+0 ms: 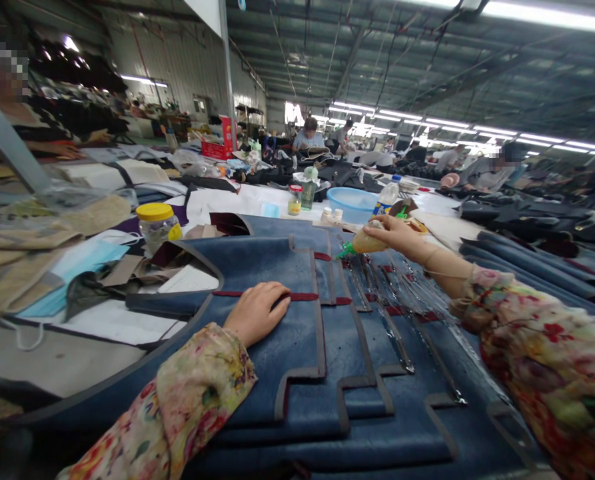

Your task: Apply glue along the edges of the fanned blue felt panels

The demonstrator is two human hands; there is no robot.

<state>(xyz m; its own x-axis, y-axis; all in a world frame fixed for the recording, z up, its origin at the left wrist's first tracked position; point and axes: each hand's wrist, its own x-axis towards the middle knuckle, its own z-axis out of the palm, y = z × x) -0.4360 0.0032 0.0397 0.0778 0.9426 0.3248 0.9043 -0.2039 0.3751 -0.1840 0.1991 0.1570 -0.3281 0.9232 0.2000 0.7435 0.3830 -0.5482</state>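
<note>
Overlapping blue leather-like panels (250, 393) with grey edges and dark red strips cover the table in front of me. My left hand (260, 310) lies flat on the top panel, fingers stretched out over a red strip. In my right hand (394, 237) is a squeeze bottle (368, 240), yellowish with a green nozzle (346, 251). It is tilted, its nozzle pointing down and left near the panels' far edges. Shiny wet-looking lines run along the grey edges on the right; whether the nozzle touches a panel I cannot tell.
Beyond the panels stand a blue basin (352, 199), a labelled plastic bottle (387, 199), a small red-lidded jar (295, 200) and a green bottle (309, 190). At left are a yellow-lidded jar (157, 227) and a blue face mask (77, 270). People (310, 137) work farther back.
</note>
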